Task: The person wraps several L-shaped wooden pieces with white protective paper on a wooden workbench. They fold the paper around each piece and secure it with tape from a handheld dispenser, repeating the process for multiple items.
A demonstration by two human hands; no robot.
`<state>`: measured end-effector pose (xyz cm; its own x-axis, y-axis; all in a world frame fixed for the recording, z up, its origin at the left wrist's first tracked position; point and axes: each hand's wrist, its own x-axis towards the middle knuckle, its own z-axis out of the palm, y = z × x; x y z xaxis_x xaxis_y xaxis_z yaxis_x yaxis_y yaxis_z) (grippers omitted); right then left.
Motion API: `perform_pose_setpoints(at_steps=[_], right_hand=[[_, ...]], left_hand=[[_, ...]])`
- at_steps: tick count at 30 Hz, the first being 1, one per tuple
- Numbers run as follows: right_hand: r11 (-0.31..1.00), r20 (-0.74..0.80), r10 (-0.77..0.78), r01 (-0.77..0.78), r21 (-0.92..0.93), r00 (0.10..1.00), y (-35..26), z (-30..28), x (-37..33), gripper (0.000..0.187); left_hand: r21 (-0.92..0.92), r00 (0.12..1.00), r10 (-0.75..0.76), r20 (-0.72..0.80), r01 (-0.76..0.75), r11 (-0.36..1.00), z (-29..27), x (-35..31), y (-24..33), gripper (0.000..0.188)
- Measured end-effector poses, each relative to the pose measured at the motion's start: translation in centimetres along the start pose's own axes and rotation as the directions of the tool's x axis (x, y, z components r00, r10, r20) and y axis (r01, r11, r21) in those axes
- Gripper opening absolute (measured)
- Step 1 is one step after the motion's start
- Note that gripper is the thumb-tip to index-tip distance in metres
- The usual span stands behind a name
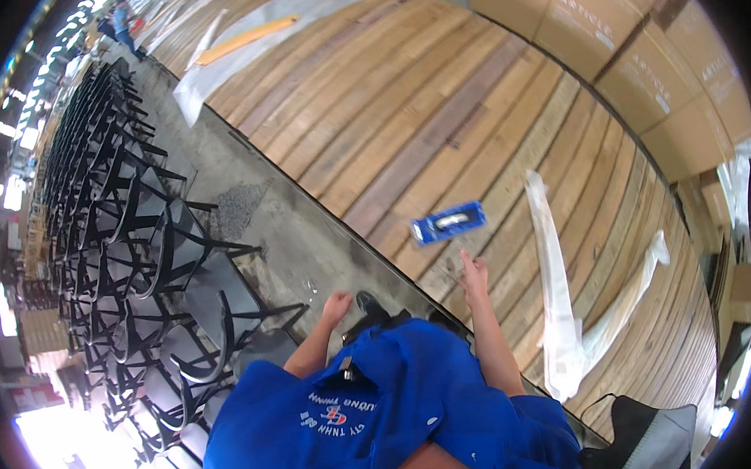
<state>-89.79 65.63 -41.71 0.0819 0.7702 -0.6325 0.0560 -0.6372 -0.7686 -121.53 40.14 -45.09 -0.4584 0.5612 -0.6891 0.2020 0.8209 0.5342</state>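
On the wooden plank surface lies a blue rectangular object with a white piece along its middle; its exact kind is unclear. Just in front of it is my right hand, with a finger stretched out toward it and a gap between them. That hand holds nothing I can see. Lower and to the left, my left hand hangs over the grey floor beside the platform edge. Its fingers are curled in, with nothing visible in them.
Rows of black chairs with grey seats fill the left side. Clear plastic wrap lies on the planks at right. Stacked cardboard boxes stand far right. An orange-yellow strip rests on white sheeting.
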Motion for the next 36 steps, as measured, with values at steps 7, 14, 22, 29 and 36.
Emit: perform_pose_setpoints(at_steps=[7,14,22,29,36], right_hand=[[0.987,-0.317,0.087,-0.038,0.155,0.944,-6.8,13.2,7.4,0.072],[0.958,-0.281,-0.135,0.053,-0.28,0.95,-8.4,17.6,2.9,0.057],[0.542,-0.28,-0.327,-0.063,-0.838,0.902,-8.2,36.1,3.0,0.068],[0.575,-0.17,-0.255,0.008,-0.818,0.952,-14.3,58.8,1.8,0.088],[0.464,-0.012,-0.337,0.155,-0.872,0.941,-18.2,80.5,2.4,0.074]], left_hand=[[-0.414,0.974,-0.193,-0.12,0.128,0.901,-12.6,0.4,-15.5,0.045],[-0.614,0.832,0.482,-0.275,-0.538,0.578,-39.8,-17.2,4.6,0.056],[-0.57,0.089,0.926,-0.366,-0.808,-0.148,-68.0,-24.5,17.7,0.073],[-0.537,-0.05,0.98,-0.19,-0.831,-0.146,-82.7,-15.6,24.0,0.064],[-0.54,-0.128,0.989,-0.076,-0.828,-0.149,-96.8,-2.6,24.6,0.055]])
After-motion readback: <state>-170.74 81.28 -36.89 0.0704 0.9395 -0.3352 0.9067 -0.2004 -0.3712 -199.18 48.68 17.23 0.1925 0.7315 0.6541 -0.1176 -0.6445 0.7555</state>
